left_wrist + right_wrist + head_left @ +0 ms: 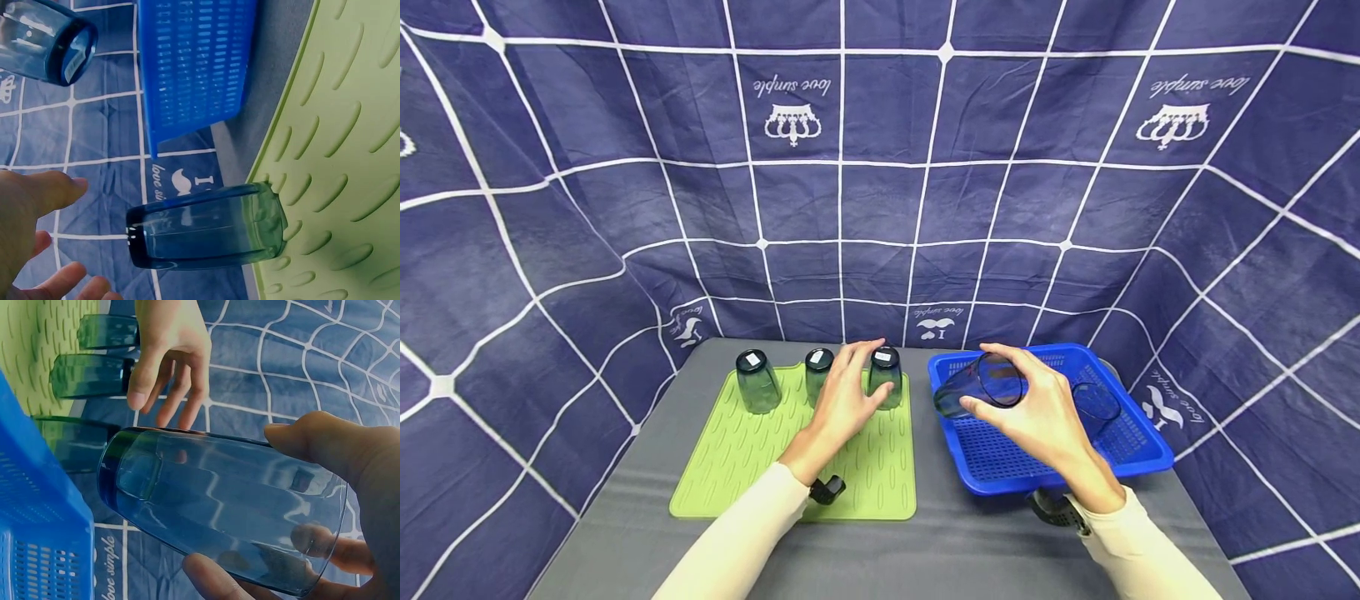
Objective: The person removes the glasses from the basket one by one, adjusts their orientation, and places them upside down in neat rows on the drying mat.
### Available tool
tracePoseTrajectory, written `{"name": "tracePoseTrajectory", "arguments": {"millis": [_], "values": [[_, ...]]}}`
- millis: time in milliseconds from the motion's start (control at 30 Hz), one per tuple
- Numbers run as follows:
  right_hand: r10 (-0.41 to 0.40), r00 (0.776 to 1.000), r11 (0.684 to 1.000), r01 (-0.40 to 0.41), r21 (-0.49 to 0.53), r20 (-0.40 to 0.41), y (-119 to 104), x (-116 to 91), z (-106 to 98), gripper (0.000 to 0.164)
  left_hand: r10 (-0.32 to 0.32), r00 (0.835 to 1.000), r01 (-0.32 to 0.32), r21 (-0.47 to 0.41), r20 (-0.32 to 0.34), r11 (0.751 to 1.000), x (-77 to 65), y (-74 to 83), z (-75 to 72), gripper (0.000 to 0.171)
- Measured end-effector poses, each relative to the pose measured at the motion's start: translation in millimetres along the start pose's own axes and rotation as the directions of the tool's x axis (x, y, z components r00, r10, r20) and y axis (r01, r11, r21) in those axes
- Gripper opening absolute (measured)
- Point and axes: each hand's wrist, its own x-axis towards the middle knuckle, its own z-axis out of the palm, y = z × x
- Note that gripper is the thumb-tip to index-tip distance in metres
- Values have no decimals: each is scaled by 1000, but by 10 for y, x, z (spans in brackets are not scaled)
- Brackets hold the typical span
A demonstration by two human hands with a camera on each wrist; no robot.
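Observation:
My right hand grips a clear bluish drinking glass near its rim, with the thumb on one side and fingers on the other. The glass is tilted above the blue plastic basket, its base pointing left. My left hand hangs over the green ribbed mat with fingers spread and nothing in them. Nearest to it stands an upside-down glass on the mat. Two more upside-down glasses, a middle one and a left one, stand in the same row.
Another glass lies in the right part of the basket. A grey table carries both mat and basket. Behind and at the sides hangs a dark blue cloth with white grid lines.

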Motion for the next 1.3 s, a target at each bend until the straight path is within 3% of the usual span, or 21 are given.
{"name": "tracePoseTrajectory", "arguments": {"millis": [500, 933, 1300], "values": [[24, 1000, 998, -24, 51, 6, -148, -54, -24, 76, 102, 993, -103, -14, -54, 995, -122, 208, -162, 69], [66, 998, 986, -67, 150, 17, -283, -103, -53, 76, 221, 966, -231, -62, -136, 971, -225, 392, -251, 55], [92, 995, 974, -98, 204, 35, -350, -162, -79, 75, 216, 966, -235, -131, -141, 963, -329, 530, -305, 50]]}}
